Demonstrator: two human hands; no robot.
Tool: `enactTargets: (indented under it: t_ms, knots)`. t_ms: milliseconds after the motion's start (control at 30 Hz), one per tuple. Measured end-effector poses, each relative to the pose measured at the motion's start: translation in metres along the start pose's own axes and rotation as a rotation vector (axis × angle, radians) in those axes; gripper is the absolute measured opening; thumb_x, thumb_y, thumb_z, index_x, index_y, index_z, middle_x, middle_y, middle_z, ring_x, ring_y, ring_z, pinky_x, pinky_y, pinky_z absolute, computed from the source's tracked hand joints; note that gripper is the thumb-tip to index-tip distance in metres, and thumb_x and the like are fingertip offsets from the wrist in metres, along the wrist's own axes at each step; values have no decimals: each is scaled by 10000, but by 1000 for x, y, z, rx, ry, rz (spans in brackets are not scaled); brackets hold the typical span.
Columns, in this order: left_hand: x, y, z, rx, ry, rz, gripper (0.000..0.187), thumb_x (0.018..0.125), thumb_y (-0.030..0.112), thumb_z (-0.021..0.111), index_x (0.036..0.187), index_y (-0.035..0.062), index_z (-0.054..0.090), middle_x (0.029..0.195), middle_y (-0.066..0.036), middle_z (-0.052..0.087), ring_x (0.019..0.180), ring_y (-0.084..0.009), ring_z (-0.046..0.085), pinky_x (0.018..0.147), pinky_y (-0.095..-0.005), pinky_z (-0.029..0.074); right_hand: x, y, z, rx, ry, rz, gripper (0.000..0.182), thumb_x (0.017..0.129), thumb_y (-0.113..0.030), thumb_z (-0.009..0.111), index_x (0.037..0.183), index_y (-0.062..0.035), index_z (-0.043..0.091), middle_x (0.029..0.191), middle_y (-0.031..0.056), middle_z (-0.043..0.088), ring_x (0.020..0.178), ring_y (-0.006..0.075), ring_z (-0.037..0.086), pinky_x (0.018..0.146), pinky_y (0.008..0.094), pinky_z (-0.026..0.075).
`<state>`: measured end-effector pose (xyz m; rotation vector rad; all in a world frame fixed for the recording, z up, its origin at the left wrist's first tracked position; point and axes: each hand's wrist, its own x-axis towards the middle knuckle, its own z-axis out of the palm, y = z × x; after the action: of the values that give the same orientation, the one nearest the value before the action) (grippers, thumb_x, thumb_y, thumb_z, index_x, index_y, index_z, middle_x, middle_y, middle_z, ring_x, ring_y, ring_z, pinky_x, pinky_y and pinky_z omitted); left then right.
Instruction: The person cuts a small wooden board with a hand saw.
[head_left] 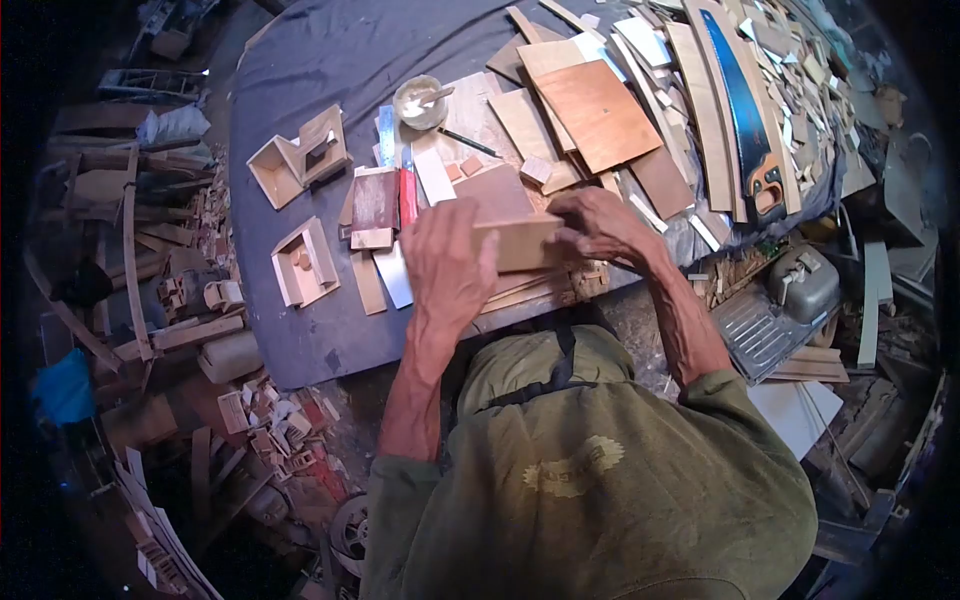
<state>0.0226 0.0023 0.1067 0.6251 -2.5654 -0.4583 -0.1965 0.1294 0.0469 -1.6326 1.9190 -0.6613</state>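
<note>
Between my two hands is a small rectangular piece of wood, its long side toward me at the near edge of the table. My left hand grips its left end, the thumb lying on the near face. At the right end, the bent fingers of my right hand close on the wood, partly hiding that corner. Just beyond my left hand lie a red-handled tool and a brown wood block. A dark brown flat board rests behind the held piece.
A bowl with a stick and a pencil lie farther back. Small wooden boxes stand at the left. Plywood sheets, a handsaw and many offcuts cover the right. A metal sink sits on the floor.
</note>
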Motion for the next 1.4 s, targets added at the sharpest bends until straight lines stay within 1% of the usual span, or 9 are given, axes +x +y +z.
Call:
enactTargets:
  t_ms: [67,233,367,567,767,933,1000,1100,1400]
  knots:
    - [-4,-2,12,-18,-119,-19,446,777,144,721,1180,27,570,1112,-144,599,1072,-336,562,939,-474,374,17,-5,7,31,-150,-5,385,811,-313,741,1038,-7,684,904,216,697,877,380,676,769,469,519]
    - [-37,-20,50,-46,-161,32,574,750,176,756,1257,13,542,1234,-205,554,1164,-397,519,1031,-523,362,67,34,40,180,-478,-26,429,752,-360,751,977,4,725,774,112,700,688,217,620,626,385,488]
    - [-51,-17,59,-16,-284,62,738,724,239,807,1347,18,480,1360,-224,482,1245,-428,464,1089,-569,321,85,15,30,102,-512,-83,394,758,-315,747,964,20,723,733,137,692,643,250,612,611,389,489]
    - [-52,-34,82,28,-264,72,849,700,280,827,1408,19,437,1377,-223,465,1261,-422,450,1094,-574,315,81,28,43,48,-227,-311,346,788,-268,749,1032,-23,737,949,161,681,913,329,649,806,400,523]
    - [-45,-41,85,-13,-262,121,793,697,285,823,1353,-19,497,1331,-239,501,1256,-422,452,1088,-518,339,63,17,41,-122,60,-289,229,823,-211,719,1004,-71,730,1002,108,617,974,297,610,862,387,506]
    - [-45,-39,87,-5,-279,103,792,689,279,816,1345,-27,494,1352,-234,487,1255,-415,452,1063,-516,345,12,18,40,98,577,97,176,844,-163,669,968,-52,727,966,124,636,945,311,628,816,408,516]
    - [-45,-39,87,-13,-278,111,803,684,276,816,1348,-29,486,1366,-230,479,1254,-407,453,1055,-514,344,-9,22,47,265,567,319,207,838,-139,663,1020,-48,698,1027,157,610,972,337,617,824,399,516]
    - [-42,-38,87,-32,-287,132,807,680,264,818,1348,-39,481,1370,-233,477,1250,-403,459,1049,-512,347,-33,18,64,27,716,326,199,828,-142,669,1000,-44,689,1033,158,600,959,336,614,808,408,519]
    - [-44,-41,90,-85,-321,132,815,709,254,826,1370,-52,459,1382,-256,470,1275,-425,448,1064,-526,341,-38,8,95,50,801,280,220,807,-138,707,1004,-42,685,1067,151,562,996,347,582,831,437,509]
